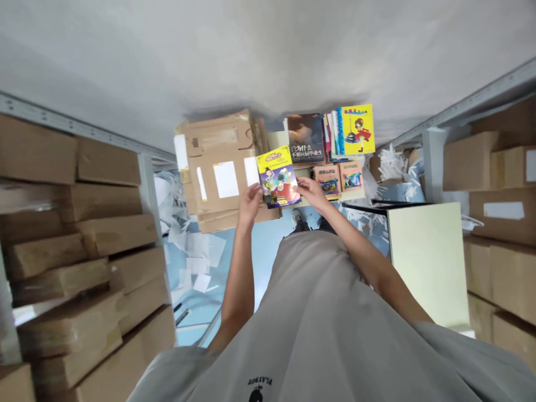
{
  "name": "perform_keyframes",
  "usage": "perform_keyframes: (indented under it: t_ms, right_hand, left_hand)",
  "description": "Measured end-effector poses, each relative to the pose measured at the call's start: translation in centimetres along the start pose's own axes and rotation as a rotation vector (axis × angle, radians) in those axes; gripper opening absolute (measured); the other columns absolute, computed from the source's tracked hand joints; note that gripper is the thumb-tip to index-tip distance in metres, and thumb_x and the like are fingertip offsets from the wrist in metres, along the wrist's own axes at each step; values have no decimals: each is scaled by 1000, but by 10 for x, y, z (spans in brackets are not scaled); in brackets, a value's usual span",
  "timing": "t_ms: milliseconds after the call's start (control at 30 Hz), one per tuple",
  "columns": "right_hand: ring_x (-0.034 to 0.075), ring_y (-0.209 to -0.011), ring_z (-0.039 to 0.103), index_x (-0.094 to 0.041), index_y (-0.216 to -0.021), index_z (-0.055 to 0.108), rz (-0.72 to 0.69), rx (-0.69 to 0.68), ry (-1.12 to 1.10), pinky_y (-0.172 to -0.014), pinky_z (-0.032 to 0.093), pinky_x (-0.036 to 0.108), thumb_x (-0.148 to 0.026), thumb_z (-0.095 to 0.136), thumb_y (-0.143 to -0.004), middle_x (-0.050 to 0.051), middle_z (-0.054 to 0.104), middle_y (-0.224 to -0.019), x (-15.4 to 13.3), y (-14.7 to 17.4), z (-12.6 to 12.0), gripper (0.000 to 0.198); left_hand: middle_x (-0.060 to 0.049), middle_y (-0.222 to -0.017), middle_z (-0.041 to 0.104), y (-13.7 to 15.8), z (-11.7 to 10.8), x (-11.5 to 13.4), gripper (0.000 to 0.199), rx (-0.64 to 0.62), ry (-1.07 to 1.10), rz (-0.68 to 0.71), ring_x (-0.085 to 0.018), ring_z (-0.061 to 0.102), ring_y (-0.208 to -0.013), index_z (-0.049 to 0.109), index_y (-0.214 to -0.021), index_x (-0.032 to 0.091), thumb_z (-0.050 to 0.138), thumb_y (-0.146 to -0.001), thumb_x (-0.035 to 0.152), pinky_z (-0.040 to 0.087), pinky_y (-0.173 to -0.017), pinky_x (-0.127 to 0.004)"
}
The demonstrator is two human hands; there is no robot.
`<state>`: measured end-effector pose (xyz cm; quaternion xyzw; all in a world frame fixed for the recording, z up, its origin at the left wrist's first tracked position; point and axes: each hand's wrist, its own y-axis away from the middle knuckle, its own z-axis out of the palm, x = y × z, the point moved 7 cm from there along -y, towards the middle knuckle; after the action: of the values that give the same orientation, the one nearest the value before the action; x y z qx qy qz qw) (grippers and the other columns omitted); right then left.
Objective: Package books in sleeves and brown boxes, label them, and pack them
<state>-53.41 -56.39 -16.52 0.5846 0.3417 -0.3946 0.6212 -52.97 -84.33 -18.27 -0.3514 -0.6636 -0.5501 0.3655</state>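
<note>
We hold a small picture book [277, 177] between our two hands, out in front of us above the blue floor [262, 240]. Our left hand [250, 202] is closed on its lower left edge, fingers curled around the cover. Our right hand [310, 191] grips the lower right corner, thumb on the front, fingers behind. The book is thin, rectangular and glossy, its cover yellow at the top with a cartoon figure over purple and red below, and it sits slightly tilted.

Just behind the book on the left stands a taped cardboard box [220, 167], matte brown with white labels stuck to its face; the book's left edge overlaps it. To the right is a row of books: a dark-covered book [305, 137], a yellow book [357, 128] with a girl in red, and two small orange books [340, 177] just beyond our right hand.

Torn white paper scraps [196, 251] litter the floor. A pale green board [427, 262] stands near our right arm. Metal shelving [146, 178] packed with brown cartons [84, 251] hems us in on both sides. Our grey shirt [335, 324] fills the lower view, and shoes [304, 220] show just below the book.
</note>
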Motion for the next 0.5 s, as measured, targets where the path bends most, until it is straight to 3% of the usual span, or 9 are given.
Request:
perform_keyframes:
  t_ms: [100, 267, 400, 500]
  right_hand:
    - [34, -114, 86, -26, -114, 84, -15, 156, -51, -109, 71, 50, -63, 103, -77, 10, 93, -118, 5, 48, -70, 56]
    - [32, -108, 87, -27, -120, 85, -55, 531, -173, -101, 73, 49, -72, 106, -76, 7, 93, -114, 22, 163, -168, 67]
    - [31, -108, 87, -30, -120, 85, -54, 792, -341, -98, 73, 47, -73, 110, -76, 5, 93, -114, 39, 263, -204, 66]
    - [33, -115, 87, -33, -122, 85, -72, 909, -478, -100, 73, 47, -73, 110, -78, 4, 93, -116, 52, 322, -211, 64]
  left_hand:
    - [-18, -135, 91, -2, 74, -4, 57, -201, -72, -83, -34, 88, -128, 78, -136, 19, 91, -94, 56, 70, -119, -55]
    - [-15, -125, 91, 25, 226, -18, 50, -639, -162, -219, -31, 87, -119, 83, -126, 19, 93, -94, 56, 69, -117, -53]
    - [-11, -113, 90, 80, 322, -21, 59, -969, -167, -278, -30, 84, -112, 87, -116, 20, 103, -82, 67, 65, -113, -48]
    - [-9, -104, 88, 127, 363, -20, 64, -1148, -145, -334, -28, 80, -105, 88, -101, 19, 107, -74, 74, 62, -102, -41]
